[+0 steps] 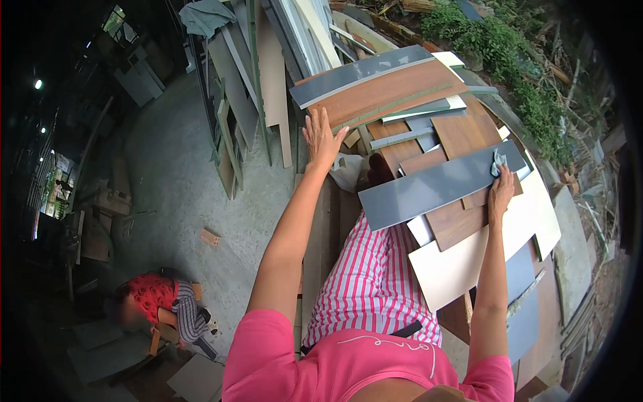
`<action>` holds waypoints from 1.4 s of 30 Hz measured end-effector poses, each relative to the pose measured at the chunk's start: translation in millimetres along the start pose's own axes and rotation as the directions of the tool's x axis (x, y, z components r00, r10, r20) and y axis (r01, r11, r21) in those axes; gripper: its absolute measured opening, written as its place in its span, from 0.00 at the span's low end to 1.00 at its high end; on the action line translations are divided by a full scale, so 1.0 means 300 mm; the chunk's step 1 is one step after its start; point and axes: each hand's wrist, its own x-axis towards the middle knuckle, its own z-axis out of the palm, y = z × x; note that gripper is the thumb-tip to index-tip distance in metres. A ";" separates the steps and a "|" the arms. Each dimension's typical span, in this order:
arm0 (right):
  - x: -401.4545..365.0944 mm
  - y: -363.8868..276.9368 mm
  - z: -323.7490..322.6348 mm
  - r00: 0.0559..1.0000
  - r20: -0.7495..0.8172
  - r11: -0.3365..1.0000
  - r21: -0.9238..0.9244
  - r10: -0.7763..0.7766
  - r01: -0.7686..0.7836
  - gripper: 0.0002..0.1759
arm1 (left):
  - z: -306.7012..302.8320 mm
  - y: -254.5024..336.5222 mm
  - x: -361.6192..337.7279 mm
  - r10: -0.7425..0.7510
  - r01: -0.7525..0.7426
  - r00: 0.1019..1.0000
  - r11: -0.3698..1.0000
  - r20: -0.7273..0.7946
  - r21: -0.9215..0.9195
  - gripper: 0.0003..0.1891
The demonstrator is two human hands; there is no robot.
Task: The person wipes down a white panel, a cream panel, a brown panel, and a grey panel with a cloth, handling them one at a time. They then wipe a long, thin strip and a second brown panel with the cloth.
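My right hand presses a small light-blue cloth against the far right end of a long dark grey board. That board lies slanted across a pile of loose panels in front of my legs. My left hand is open, its fingers spread at the left edge of a brown wood-grain board. Beyond this brown board lies a glossy dark grey strip. Wood-grain panels and a cream panel stick out from under the long grey board.
Tall boards lean upright at the back left, with a grey cloth draped on top. On the concrete floor lies a small brick-like block. Another person bends over at lower left. Green plants grow beyond the pile.
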 end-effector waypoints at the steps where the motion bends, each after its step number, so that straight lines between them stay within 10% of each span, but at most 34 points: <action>1: -0.001 0.003 0.001 1.000 -0.002 1.000 -0.010 0.007 -0.007 0.21 | 0.018 0.000 0.021 0.017 -0.017 1.000 1.000 -0.001 -0.007 0.39; 3: -0.004 -0.005 -0.005 1.000 -0.005 1.000 0.006 0.018 -0.018 0.20 | 0.059 -0.004 0.051 0.033 -0.062 0.983 0.986 0.183 0.153 0.33; 9: -0.009 -0.025 -0.017 0.999 0.001 0.998 0.026 0.050 -0.050 0.19 | 0.043 0.087 -0.009 0.221 -0.224 0.975 0.953 0.039 0.206 0.19; 28: -0.017 -0.025 -0.028 0.999 -0.034 0.998 0.045 0.043 -0.041 0.20 | -0.080 0.422 -0.293 0.271 -0.148 0.891 0.932 0.365 -0.332 0.18; 35: -0.024 -0.041 -0.080 0.985 -0.155 0.974 0.224 0.073 -0.037 0.17 | -0.189 0.507 -0.510 0.213 0.682 0.481 0.518 0.850 -0.516 0.18; 42: -0.092 -0.151 -0.193 0.867 -0.081 0.672 0.669 0.492 -0.319 0.17 | -0.197 0.512 -0.739 0.248 0.914 0.330 0.157 0.911 -0.374 0.15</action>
